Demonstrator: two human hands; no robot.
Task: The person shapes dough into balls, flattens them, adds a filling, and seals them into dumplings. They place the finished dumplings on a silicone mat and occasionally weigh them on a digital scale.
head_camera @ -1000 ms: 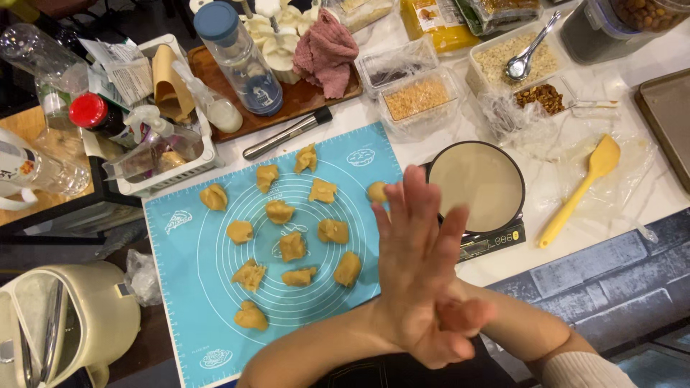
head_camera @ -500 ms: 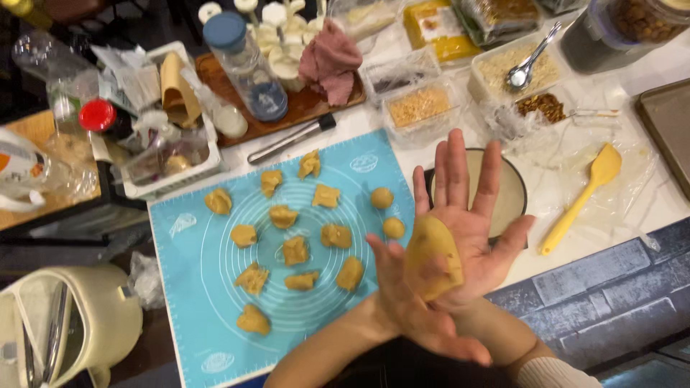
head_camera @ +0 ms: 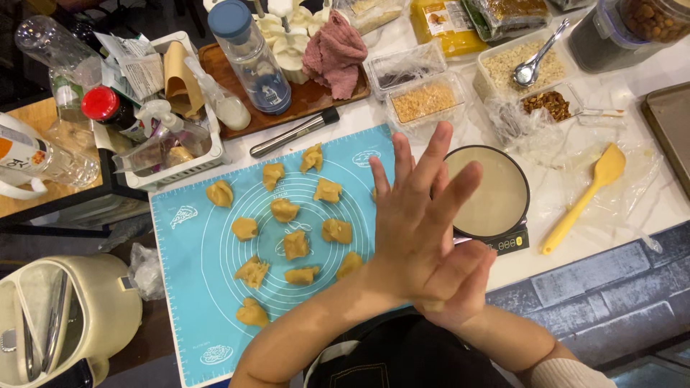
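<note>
the left hand lies flat over the right hand, palms pressed together, fingers stretched out. half a second ago the palms were apart and a lump of dough showed between them; now that lump is hidden, so whether it is between the palms cannot be told. just left, dough pieces sit on the blue mat. behind the hands stands a round scale, with a yellow spatula on the table.

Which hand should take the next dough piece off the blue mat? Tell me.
Left, probably. The left hand lies on top of the right hand, over the mat's right edge, with the dough pieces on its side.
</note>
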